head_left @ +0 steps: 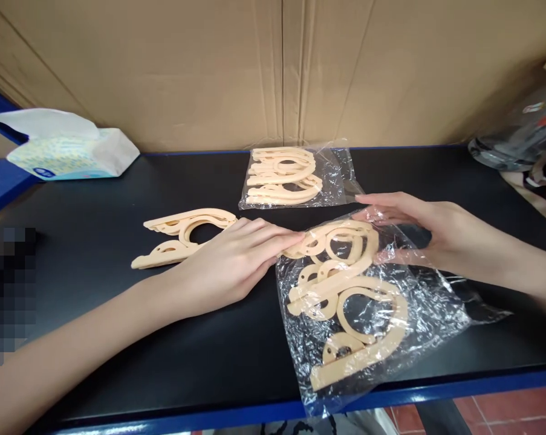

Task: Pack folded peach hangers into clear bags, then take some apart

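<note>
A clear plastic bag [429, 308] with several beige folding clothes hangers [397, 329] inside lies near the front of the table. At its left edge, the fingers of my left hand [243, 260] are pressed together on the plastic, close to the top hanger. My right hand [429, 226] reaches in from the right with thumb and fingers spread apart. Its fingertips touch the bag's upper part, and the thumb appears partly behind the film. One loose folding hanger [164, 258] rests on the tabletop beyond my left hand, partly covered by it.
A second clear bag of folding hangers [282, 175] lies at the back middle of the black table [200, 362]. A tissue pack [73, 151] stands at the back left. A clear plastic container [508, 142] sits at the back right. Cardboard [200, 72] forms the rear wall.
</note>
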`<state>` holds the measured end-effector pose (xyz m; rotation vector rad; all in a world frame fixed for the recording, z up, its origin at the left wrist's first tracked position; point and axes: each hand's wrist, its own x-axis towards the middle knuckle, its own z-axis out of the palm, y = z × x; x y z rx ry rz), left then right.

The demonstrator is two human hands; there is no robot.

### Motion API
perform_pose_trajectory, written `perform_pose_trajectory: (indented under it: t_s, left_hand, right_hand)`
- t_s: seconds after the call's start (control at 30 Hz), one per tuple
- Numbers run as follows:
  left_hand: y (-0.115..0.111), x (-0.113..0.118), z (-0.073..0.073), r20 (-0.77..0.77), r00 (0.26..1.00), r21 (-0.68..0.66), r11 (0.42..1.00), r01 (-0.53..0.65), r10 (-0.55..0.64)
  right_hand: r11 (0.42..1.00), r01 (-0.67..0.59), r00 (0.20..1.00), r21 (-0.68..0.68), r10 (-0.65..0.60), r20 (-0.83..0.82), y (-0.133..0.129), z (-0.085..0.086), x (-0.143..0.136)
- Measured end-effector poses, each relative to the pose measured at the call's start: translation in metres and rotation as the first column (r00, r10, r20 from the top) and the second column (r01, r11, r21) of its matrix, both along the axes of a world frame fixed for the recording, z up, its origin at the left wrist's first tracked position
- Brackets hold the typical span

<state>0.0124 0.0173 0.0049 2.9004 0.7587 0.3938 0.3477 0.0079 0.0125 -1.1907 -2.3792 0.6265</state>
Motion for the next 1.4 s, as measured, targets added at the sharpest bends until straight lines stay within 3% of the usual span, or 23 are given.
perform_pose_trajectory:
  t_s: [0.2, 0.47, 0.93, 1.07, 1.13, 1.27, 1.4]
  left_hand:
    - [0.001, 0.002, 0.000, 0.020, 1.000, -0.009, 1.000, -0.010, 0.010]
    - [0.002, -0.002, 0.001, 0.002, 1.000, 0.159, 0.987, -0.002, 0.002]
    - [0.010, -0.009, -0.004, 0.009, 1.000, 0.219, 0.975, -0.027, 0.025]
    - [0.011, -0.005, 0.006, -0.057, 0.997, 0.262, 0.964, -0.034, 0.050]
    - [0.012, -0.008, 0.017, -0.094, 0.992, 0.204, 0.977, -0.061, 0.081]
    - [0.023, -0.045, 0.037, -0.196, 0.969, 0.119, 0.984, -0.131, 0.152]
    - [0.045, -0.108, 0.036, -0.309, 0.927, 0.182, 0.970, -0.162, 0.213]
  right_hand:
    - [0.996, -0.025, 0.999, 0.089, 0.021, 0.047, 0.003, -0.003, -0.004]
    - [0.988, -0.022, 0.999, 0.151, 0.026, -0.025, 0.004, -0.013, -0.004]
    - [0.997, -0.044, 0.993, 0.067, 0.051, -0.105, 0.003, -0.011, -0.008]
    - [0.994, -0.056, 0.993, 0.091, 0.064, -0.094, 0.003, -0.010, -0.009]
    - [0.989, -0.072, 0.993, 0.132, 0.083, -0.080, 0.002, -0.010, -0.009]
    - [0.973, -0.092, 0.995, 0.212, 0.098, -0.019, 0.001, -0.012, -0.007]
    - [0.967, -0.124, 0.992, 0.224, 0.117, 0.043, -0.001, -0.013, -0.006]
